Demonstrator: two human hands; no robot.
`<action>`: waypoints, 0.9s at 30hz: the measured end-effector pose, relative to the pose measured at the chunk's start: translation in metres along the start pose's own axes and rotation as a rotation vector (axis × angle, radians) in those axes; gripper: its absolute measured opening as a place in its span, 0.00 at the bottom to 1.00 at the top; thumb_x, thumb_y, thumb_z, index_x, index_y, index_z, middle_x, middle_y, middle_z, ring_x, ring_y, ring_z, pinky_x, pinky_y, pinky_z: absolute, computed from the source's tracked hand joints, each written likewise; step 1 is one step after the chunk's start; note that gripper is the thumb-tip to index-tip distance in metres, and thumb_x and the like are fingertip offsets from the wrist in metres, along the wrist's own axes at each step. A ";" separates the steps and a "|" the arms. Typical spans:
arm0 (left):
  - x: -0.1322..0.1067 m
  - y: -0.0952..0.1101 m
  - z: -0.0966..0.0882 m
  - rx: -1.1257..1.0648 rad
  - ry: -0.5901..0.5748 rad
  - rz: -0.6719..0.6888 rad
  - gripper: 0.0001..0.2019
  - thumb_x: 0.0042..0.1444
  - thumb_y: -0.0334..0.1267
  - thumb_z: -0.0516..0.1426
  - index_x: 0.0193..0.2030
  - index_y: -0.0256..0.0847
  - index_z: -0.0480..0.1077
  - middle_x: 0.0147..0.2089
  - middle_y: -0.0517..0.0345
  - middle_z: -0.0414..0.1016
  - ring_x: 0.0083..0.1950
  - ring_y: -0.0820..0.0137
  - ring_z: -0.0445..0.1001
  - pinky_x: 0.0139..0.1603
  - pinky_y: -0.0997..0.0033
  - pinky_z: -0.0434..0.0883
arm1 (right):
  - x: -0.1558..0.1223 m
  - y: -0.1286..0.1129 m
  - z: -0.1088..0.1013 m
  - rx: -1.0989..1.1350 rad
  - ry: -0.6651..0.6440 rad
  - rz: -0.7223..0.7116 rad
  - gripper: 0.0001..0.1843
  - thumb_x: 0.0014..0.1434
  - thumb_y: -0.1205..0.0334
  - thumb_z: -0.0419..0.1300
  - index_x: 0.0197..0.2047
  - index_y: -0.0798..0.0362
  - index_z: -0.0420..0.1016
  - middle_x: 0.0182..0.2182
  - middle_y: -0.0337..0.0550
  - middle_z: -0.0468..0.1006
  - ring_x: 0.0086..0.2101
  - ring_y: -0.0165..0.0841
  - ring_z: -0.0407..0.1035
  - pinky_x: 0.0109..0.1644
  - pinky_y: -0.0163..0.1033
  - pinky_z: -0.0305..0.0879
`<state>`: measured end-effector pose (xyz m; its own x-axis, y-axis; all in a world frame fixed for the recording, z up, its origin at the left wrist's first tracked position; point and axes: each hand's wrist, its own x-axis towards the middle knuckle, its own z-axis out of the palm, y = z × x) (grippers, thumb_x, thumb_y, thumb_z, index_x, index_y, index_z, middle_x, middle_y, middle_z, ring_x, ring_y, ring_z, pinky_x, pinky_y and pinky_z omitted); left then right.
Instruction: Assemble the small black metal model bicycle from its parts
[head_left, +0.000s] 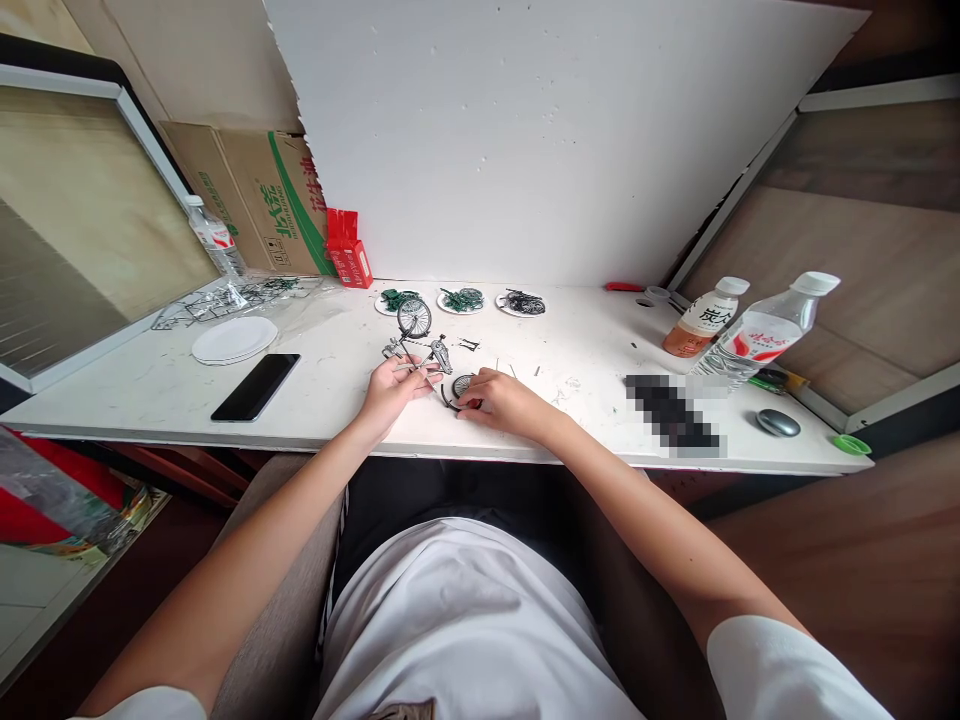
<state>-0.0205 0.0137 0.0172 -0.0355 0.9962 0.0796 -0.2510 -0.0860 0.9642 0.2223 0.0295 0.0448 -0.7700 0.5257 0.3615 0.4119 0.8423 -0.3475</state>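
Observation:
My left hand [394, 393] is closed round the frame of a small black model bicycle [440, 356], whose spoked front wheel [414, 318] points away from me. Close by on the right, my right hand [504, 400] pinches a second spoked wheel [463, 385] with a curved black mudguard beside it. Its fingers cover part of that wheel. Whether the wheel touches the frame I cannot tell. A small dark part [469, 345] lies on the table just beyond my hands, with thin sticks and scraps to the right.
Three small plates of green and black parts, one a dark-filled plate [523, 303], stand at the back. A phone [256, 387] and white plates [234, 340] lie left. Bottles, including a clear bottle [772, 330], and a grey mouse [778, 423] are right. A white board [510, 140] rises behind.

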 end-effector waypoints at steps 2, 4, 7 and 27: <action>0.000 0.000 0.000 0.006 -0.003 0.002 0.23 0.55 0.45 0.72 0.48 0.40 0.66 0.52 0.40 0.85 0.53 0.52 0.87 0.62 0.45 0.77 | 0.000 0.003 0.004 -0.043 0.012 -0.013 0.05 0.68 0.64 0.67 0.40 0.49 0.86 0.35 0.45 0.82 0.38 0.40 0.72 0.42 0.43 0.67; 0.000 0.001 0.000 0.009 0.000 0.005 0.23 0.55 0.45 0.72 0.48 0.40 0.67 0.53 0.40 0.85 0.53 0.52 0.87 0.61 0.45 0.77 | 0.001 0.006 0.008 -0.114 0.037 -0.025 0.09 0.70 0.66 0.64 0.40 0.49 0.86 0.35 0.46 0.81 0.38 0.40 0.71 0.43 0.44 0.66; 0.001 0.000 0.000 -0.009 0.046 0.020 0.23 0.54 0.45 0.73 0.47 0.39 0.67 0.52 0.40 0.85 0.51 0.53 0.87 0.61 0.46 0.78 | 0.002 0.012 0.012 -0.198 0.115 -0.019 0.11 0.72 0.68 0.61 0.41 0.51 0.86 0.36 0.48 0.80 0.40 0.41 0.69 0.45 0.45 0.66; 0.001 0.000 -0.002 -0.065 -0.005 0.038 0.23 0.55 0.43 0.73 0.48 0.40 0.67 0.47 0.45 0.86 0.48 0.59 0.87 0.63 0.44 0.77 | 0.003 0.016 0.031 -0.010 0.303 -0.009 0.13 0.77 0.62 0.55 0.46 0.51 0.82 0.42 0.51 0.80 0.44 0.42 0.69 0.50 0.47 0.70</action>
<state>-0.0221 0.0148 0.0165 -0.0417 0.9922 0.1173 -0.3122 -0.1245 0.9418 0.2115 0.0412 0.0139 -0.5942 0.5280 0.6067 0.4114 0.8477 -0.3349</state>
